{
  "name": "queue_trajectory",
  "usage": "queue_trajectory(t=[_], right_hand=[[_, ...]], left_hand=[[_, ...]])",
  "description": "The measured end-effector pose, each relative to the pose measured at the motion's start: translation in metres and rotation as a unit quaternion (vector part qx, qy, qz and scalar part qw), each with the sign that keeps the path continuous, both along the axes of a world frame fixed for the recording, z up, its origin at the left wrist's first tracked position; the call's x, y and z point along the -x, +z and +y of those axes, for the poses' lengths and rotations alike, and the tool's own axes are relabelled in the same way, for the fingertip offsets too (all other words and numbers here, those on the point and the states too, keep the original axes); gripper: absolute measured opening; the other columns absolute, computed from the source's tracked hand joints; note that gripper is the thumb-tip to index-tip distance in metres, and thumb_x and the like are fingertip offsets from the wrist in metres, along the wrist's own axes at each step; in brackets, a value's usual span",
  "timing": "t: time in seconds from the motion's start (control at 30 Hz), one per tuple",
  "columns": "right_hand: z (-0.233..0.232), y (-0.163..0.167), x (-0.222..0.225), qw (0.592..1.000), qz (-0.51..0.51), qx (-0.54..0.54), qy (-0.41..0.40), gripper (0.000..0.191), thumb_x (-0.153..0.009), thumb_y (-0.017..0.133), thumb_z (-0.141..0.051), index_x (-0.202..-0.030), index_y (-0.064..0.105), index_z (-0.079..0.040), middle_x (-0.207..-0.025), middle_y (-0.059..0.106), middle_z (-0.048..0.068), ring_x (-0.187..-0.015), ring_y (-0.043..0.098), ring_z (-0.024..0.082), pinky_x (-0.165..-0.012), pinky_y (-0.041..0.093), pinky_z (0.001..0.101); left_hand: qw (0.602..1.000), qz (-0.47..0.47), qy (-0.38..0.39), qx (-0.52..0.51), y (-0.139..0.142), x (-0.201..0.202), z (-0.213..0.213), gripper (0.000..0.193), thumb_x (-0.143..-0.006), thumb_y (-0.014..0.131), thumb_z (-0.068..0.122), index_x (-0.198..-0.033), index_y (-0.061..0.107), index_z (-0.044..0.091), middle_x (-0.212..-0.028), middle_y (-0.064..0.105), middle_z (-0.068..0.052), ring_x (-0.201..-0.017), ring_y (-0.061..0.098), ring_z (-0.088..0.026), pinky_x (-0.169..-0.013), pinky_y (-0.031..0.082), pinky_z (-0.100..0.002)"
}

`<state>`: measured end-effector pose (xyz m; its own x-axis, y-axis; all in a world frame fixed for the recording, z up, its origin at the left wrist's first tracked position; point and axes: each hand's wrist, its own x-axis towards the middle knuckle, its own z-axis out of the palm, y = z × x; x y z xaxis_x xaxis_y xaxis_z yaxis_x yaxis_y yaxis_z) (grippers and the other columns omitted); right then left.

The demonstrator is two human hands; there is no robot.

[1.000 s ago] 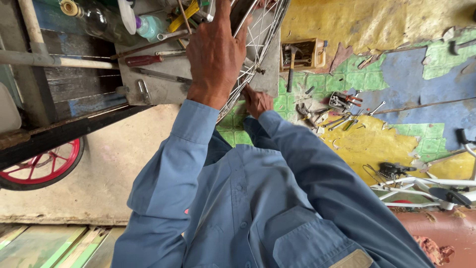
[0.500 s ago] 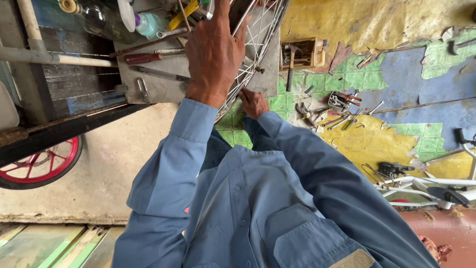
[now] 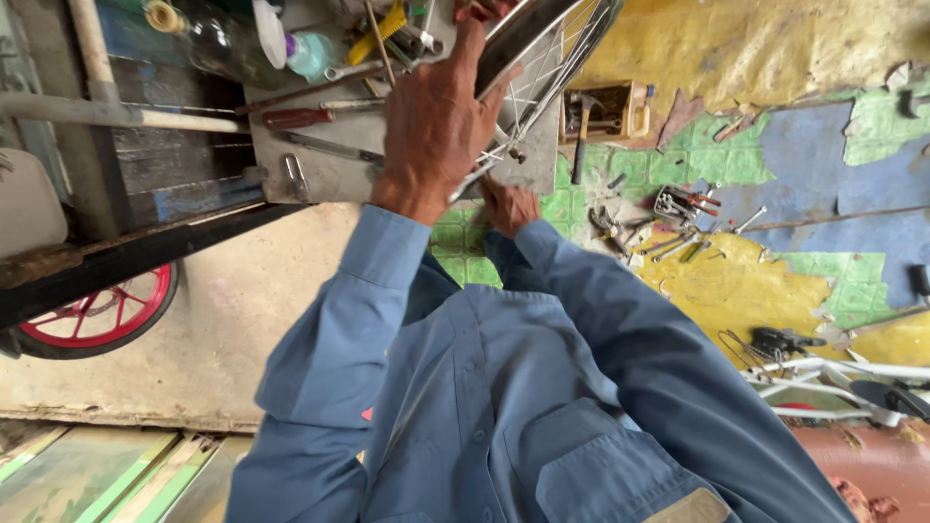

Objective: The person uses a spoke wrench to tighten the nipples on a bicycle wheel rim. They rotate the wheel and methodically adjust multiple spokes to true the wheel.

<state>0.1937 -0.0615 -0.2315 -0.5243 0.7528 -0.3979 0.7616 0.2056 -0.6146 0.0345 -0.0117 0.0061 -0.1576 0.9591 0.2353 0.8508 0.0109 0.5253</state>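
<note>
A bicycle wheel (image 3: 547, 53) with a silver rim and thin spokes stands tilted in front of me at the top middle. My left hand (image 3: 436, 116) is raised, its fingers closed around the rim near the top. My right hand (image 3: 509, 205) sits lower, curled against the wheel's lower edge by the spokes; its fingers are partly hidden behind the rim. Both blue sleeves reach up from my chest at the bottom of the view.
A grey metal tool tray (image 3: 320, 174) with screwdrivers, a wrench and bottles lies behind the wheel. A red wheel (image 3: 97, 310) is at the left. A hammer (image 3: 579, 136), loose tools (image 3: 678, 218) and a white bicycle frame (image 3: 843, 373) lie on the painted floor at the right.
Both hands keep their places on the wheel. The view has only shifted slightly.
</note>
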Motion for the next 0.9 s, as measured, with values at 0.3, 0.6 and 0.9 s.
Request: queue_trajectory(t=[0.3, 0.6, 0.9], right_hand=[[-0.023, -0.017, 0.0, 0.99, 0.101, -0.091, -0.03, 0.036, -0.104, 0.057, -0.034, -0.138, 0.066, -0.025, -0.082, 0.072, 0.021, -0.072, 0.069, 0.043, -0.065, 0.054, 0.0554], [-0.045, 0.001, -0.016, 0.987, 0.122, -0.095, 0.035, 0.048, -0.104, 0.058, -0.028, -0.151, 0.053, -0.023, -0.077, 0.07, 0.02, -0.066, 0.067, 0.041, -0.063, 0.049, 0.0534], [-0.028, -0.011, 0.006, 0.988, 0.131, -0.069, 0.033, 0.019, -0.105, 0.059, -0.032, -0.11, 0.073, -0.02, -0.084, 0.074, 0.015, -0.072, 0.069, 0.039, -0.064, 0.052, 0.0519]], left_hand=[[0.999, 0.041, -0.012, -0.003, 0.005, 0.0, 0.001, 0.043, -0.102, 0.077, 0.038, -0.123, 0.051, 0.011, -0.079, 0.075, -0.015, -0.067, 0.075, -0.033, -0.051, 0.059, -0.043], [0.999, 0.041, -0.011, 0.01, 0.002, 0.001, 0.007, 0.046, -0.104, 0.075, 0.033, -0.135, 0.05, 0.01, -0.079, 0.075, -0.016, -0.064, 0.076, -0.03, -0.051, 0.061, -0.04], [0.999, 0.041, -0.018, 0.016, 0.0, -0.001, 0.005, 0.049, -0.104, 0.075, 0.038, -0.134, 0.05, 0.009, -0.08, 0.076, -0.017, -0.068, 0.077, -0.032, -0.053, 0.06, -0.042]])
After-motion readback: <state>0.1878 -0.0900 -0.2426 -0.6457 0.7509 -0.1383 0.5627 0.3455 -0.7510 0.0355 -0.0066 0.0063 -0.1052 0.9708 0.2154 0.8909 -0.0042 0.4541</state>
